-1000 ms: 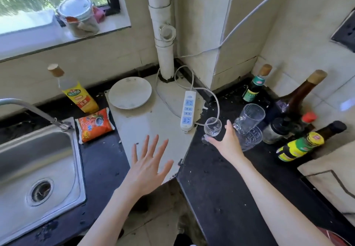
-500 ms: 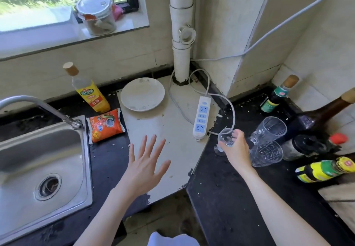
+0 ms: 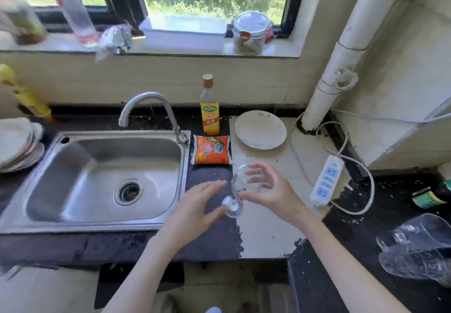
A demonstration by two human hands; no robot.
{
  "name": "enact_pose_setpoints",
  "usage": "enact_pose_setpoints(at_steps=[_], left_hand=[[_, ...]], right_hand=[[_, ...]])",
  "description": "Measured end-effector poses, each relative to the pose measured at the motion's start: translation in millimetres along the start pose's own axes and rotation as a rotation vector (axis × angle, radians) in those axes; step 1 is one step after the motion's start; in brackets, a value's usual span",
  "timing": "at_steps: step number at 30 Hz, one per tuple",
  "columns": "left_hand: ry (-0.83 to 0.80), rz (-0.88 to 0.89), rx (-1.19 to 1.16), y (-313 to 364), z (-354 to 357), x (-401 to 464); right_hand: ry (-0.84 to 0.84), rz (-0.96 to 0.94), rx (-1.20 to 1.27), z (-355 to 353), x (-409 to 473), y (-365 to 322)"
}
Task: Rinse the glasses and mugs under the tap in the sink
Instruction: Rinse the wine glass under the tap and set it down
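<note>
Your right hand (image 3: pixel 273 190) grips a small stemmed glass (image 3: pixel 240 190) tilted over the counter just right of the sink (image 3: pixel 102 224), while your left hand (image 3: pixel 197 205), fingers straight and released, touches its foot. Nothing looks rinsed yet: the tap (image 3: pixel 146 107) is dry, and 2 glass mugs (image 3: pixel 419 249) wait far right. The writing on the yellow-labelled bottle (image 3: pixel 210 110) and the orange packet (image 3: pixel 211 149) is too blurred to read.

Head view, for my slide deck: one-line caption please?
Right hand holds a small stemmed glass beside the sink; left hand reaches for its base.
</note>
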State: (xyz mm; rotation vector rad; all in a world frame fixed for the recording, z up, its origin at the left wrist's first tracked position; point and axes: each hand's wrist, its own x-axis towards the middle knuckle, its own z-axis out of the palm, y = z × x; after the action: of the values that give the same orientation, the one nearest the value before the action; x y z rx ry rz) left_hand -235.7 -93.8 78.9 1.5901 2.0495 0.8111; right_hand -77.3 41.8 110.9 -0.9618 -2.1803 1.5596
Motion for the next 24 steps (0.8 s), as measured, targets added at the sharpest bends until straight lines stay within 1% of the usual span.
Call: enact_pose_setpoints(at_steps=[2,4,7,11,14,17,19,21,24], left_hand=[[0.022,-0.064,-0.148,-17,-20,-12],[0.058,-0.147,-0.287,-40,-39,-23],[0.125,-0.201,-0.424,-81,-72,-36],[0.154,-0.249,-0.591,-139,-121,-44],[0.198,-0.279,-0.708,-178,-148,-46],[0.176,-0.336,-0.782,-210,-164,-43],[0.146,-0.373,-0.810,-229,-162,-36],[0.136,-0.427,-0.832,-246,-154,-28],[0.167,-0.491,-0.856,-270,-138,-13]], right_hand=[[-0.088,-0.029,-0.004,32,15,-23],[-0.132,-0.070,-0.036,66,31,-44],[-0.148,-0.104,-0.052,119,59,-71],[-0.128,-0.090,0.010,192,98,-100],[-0.172,-0.033,0.038,235,123,-112],[-0.240,0.039,0.031,256,142,-117],[-0.250,0.101,0.037,259,155,-110],[-0.172,0.150,-0.036,256,172,-90],[0.123,0.212,-0.266,243,214,-43]])
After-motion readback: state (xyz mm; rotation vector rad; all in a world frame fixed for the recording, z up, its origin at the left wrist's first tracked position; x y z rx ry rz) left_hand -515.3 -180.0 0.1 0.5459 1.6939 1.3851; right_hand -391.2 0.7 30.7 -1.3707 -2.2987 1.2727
